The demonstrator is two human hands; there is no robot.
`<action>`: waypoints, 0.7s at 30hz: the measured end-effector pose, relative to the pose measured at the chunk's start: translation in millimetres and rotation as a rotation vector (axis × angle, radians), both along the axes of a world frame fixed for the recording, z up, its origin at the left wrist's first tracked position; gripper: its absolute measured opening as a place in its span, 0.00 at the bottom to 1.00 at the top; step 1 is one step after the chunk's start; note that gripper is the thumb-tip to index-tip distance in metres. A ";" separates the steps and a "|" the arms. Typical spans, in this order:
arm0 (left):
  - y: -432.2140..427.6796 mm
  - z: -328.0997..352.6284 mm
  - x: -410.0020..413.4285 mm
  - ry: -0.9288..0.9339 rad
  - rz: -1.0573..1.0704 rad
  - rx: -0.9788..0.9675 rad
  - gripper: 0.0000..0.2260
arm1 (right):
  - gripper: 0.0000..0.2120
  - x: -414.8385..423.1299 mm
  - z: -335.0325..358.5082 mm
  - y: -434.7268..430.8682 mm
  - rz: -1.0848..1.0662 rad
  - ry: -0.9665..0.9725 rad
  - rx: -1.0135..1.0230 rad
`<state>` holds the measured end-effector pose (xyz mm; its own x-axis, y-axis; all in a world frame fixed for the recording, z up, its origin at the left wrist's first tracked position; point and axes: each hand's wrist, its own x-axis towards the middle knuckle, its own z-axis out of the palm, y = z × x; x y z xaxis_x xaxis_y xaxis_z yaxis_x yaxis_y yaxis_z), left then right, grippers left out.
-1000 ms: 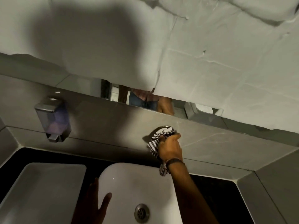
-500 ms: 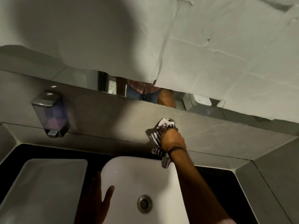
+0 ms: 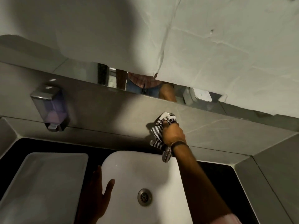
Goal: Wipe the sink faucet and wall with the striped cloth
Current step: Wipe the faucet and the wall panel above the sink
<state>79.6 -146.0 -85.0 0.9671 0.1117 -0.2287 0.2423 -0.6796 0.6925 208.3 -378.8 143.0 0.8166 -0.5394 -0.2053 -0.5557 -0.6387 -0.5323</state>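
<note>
Grey-tiled wall (image 3: 103,109) w/ ledge, above black counter (image 3: 215,168); mirror (image 3: 145,88) mostly covered by white sheeting (image 3: 218,54).

- Striped cloth (image 3: 157,132), 1x: bunched, black/white, pressed on wall tile just above sink; long axis runs up-down the wall, top end at a chrome fitting (image 3: 170,114), lower end hanging toward faucet.
- Faucet (image 3: 166,155), 1x: chrome spout below cloth, pointing down over basin's back rim; mostly hidden by wrist.
- Right hand (image 3: 173,135): closed tight round cloth; dark band at wrist.
- Left hand (image 3: 100,189): fingers spread flat, palm resting on sink's left rim, holding nothing.
- Sink (image 3: 137,168), 1x: white, rounded, drain (image 3: 144,197) at centre.
- White rectangular tray (image 3: 43,183), 1x: left of sink.
- Soap dispenser (image 3: 50,107), 1x: wall-mounted, up-left of sink, purple liquid.
</note>
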 end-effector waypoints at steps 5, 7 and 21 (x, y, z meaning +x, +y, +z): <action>0.2 -1.0 -0.6 0.025 0.006 -0.015 0.38 | 0.14 -71.3 -69.0 10.5 -0.076 -0.524 0.056; 0.5 -1.2 -0.4 0.029 0.012 -0.026 0.38 | 0.16 -88.9 -92.1 22.3 -0.107 -0.688 0.191; -3.2 7.3 2.0 0.043 0.036 -0.017 0.40 | 0.28 -103.3 -127.1 22.3 -0.105 -0.692 0.244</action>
